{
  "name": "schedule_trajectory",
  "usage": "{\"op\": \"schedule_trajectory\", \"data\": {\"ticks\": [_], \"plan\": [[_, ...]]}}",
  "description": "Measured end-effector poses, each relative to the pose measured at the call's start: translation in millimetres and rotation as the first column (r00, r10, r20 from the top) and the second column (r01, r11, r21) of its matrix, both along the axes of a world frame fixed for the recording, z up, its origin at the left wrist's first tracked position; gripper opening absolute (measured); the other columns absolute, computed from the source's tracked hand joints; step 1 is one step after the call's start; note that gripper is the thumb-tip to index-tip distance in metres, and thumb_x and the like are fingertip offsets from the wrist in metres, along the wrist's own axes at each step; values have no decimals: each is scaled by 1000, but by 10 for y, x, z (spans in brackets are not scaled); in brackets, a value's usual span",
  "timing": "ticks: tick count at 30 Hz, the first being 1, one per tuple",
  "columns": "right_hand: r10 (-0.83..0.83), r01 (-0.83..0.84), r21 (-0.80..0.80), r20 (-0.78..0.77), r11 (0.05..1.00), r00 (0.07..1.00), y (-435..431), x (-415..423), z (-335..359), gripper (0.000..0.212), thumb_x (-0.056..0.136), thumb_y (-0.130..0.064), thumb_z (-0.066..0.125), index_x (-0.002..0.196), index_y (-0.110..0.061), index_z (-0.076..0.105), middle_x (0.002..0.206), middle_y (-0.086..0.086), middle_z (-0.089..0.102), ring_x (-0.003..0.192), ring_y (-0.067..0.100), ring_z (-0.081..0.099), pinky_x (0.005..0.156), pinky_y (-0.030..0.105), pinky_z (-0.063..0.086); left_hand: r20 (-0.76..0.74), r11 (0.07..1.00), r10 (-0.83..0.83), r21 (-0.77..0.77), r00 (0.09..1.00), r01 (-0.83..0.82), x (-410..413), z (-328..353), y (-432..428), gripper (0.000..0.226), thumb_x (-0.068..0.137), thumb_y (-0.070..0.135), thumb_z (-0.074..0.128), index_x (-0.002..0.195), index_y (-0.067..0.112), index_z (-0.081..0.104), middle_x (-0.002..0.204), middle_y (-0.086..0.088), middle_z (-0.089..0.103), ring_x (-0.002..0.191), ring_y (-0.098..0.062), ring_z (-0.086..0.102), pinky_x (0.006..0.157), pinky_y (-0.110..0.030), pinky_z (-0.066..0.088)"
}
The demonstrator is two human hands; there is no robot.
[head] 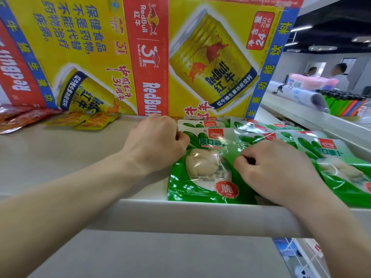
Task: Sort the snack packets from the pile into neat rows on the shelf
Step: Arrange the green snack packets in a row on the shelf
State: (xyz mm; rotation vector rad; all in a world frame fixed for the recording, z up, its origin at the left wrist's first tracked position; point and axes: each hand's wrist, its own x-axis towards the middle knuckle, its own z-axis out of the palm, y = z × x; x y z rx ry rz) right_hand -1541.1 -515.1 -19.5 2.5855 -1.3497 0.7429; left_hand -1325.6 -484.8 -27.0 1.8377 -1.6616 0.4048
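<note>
Green glossy packet (pixel 202 169) looks light, limp and slippery; left hand (pixel 156 141) and right hand (pixel 277 169) pinch its side seams, likely the firmest hold

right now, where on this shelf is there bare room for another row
Bare shelf runs left of the left hand, bordered by yellow packets behind, red packets far left and the front lip. Right of the front green packet, overlapping green packets crowd the shelf.
</note>
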Motion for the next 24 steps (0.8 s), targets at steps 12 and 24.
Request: {"op": "schedule_trajectory", "data": {"ticks": [12,24], "plan": [[-32,34,-47,43,998,999,27,-17,-11,39,89,-37,48,58,-13,51,59,-3,52,60,14,50,50,26,31,-87,994,-103,35,991,107,72,-38,-40,44,90,22,52,49,12,39,53,-4,46,52,-22,46,50,-28,26],[-21,42,-90,225,995,974,68,-46,-11,35,86,-31,50,56,-14,52,54,-4,50,56,8,46,49,21,27,-126,998,-59,19,990,62,89,-8,27,40,84,32,41,49,14,40,56,-2,50,57,-21,49,50,-27,29]]}}
